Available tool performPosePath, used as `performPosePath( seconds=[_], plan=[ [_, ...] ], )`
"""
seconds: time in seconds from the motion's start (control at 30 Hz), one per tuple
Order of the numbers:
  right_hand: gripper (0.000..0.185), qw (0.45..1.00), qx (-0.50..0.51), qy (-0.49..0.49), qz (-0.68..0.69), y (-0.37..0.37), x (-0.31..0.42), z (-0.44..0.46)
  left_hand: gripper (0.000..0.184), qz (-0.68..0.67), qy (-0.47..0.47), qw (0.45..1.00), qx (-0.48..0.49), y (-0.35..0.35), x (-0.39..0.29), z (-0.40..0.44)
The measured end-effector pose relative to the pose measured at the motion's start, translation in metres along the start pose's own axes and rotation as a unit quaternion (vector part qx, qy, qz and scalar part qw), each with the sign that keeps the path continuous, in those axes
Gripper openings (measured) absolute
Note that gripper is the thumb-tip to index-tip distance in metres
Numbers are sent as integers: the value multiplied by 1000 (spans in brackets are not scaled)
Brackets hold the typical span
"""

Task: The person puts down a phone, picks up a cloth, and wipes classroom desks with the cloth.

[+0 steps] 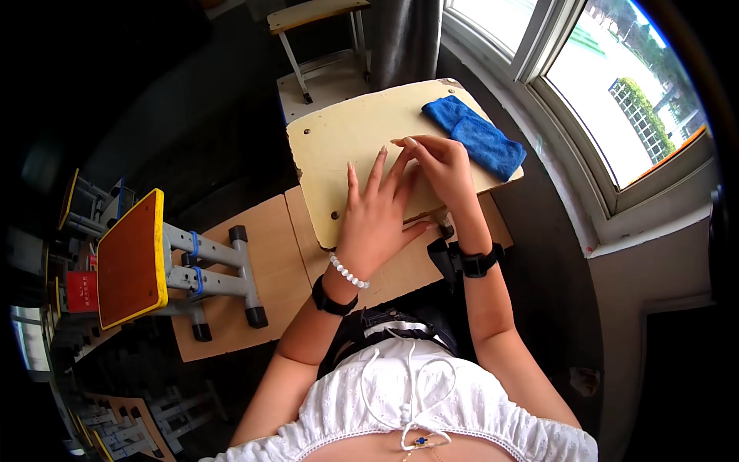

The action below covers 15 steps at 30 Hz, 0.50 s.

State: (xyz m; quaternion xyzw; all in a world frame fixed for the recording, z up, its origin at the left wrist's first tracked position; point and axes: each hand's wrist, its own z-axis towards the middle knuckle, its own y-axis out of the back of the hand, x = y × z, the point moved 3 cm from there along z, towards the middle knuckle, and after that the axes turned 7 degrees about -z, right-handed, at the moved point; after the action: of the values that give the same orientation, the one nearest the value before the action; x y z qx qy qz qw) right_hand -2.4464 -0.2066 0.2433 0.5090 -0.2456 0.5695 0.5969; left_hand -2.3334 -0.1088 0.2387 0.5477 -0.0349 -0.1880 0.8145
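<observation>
My left hand (pixel 372 206) is spread open, palm down, over a pale yellow wooden top (pixel 346 127) with worn edges and screw heads. Whether its palm touches the wood cannot be told. My right hand (pixel 446 171) is closed, thumb and fingertips drawn together at the tip of one of the left fingers. Anything pinched there is hidden or too small to make out. Just beyond the right hand, a folded blue cloth (pixel 481 140) lies along the top's right side. A white bead bracelet (pixel 349 272) circles my left wrist, and black bands are on both forearms.
At the left, a stool (pixel 132 262) with a brown, yellow-edged seat lies on its side on a wooden desktop (pixel 281 296). Another stool (pixel 319 14) stands at the back, beside a grey curtain (pixel 404 46). A window frame (pixel 612 202) and sill run along the right.
</observation>
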Motion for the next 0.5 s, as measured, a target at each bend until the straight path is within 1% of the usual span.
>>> performPosePath(
  seconds=[0.3, 0.4, 0.5],
  plan=[
    [23, 1000, 12, -12, -26, 1, 3, 0, 79, -24, 5, 1000, -9, 1, 1, 0],
    [24, 1000, 8, 0, 12, -1, -1, 1, 79, -35, 8, 999, -4, 1, 1, 0],
    [24, 999, 37, -8, 15, 0, -3, 3, 77, -82, 3, 997, -5, 2, 2, -1]
  ],
)
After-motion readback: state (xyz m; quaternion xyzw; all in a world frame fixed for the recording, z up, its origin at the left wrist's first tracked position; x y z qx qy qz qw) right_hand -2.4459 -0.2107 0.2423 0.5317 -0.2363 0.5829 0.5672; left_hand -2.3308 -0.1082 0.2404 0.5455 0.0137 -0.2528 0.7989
